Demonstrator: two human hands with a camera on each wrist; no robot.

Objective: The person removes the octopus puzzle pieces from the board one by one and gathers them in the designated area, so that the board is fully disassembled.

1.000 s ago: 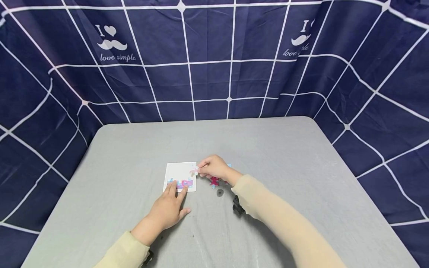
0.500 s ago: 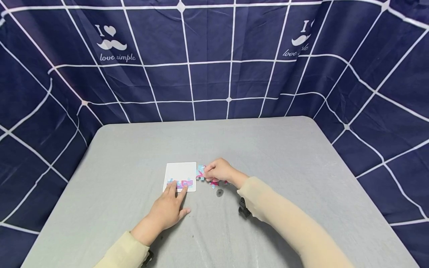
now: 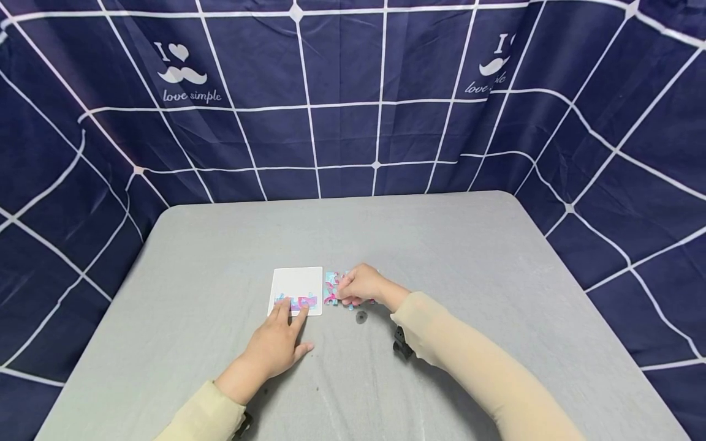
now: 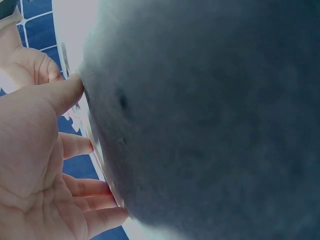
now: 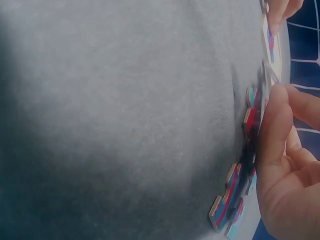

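A white square puzzle board (image 3: 298,279) lies on the grey table, with pink, purple and blue jigsaw pieces (image 3: 311,302) along its near edge. My left hand (image 3: 274,348) rests its extended fingertips on those pieces; the left wrist view shows its palm side (image 4: 30,155). Just right of the board, my right hand (image 3: 365,285) pinches a jigsaw piece (image 3: 331,299) between thumb and fingers. In the right wrist view a thin piece edge (image 5: 273,75) juts from the pinch. Several loose pieces (image 5: 222,205) lie beneath and beside this hand, partly hidden by it.
The grey table (image 3: 441,245) extends around the board. A small dark spot (image 3: 361,317) marks its cover near the loose pieces. A navy curtain with white grid lines (image 3: 342,135) hangs behind and at both sides.
My right hand moved a piece from the board's right edge back to the loose pieces, then shifted slightly nearer, to another piece. My left hand stayed put.
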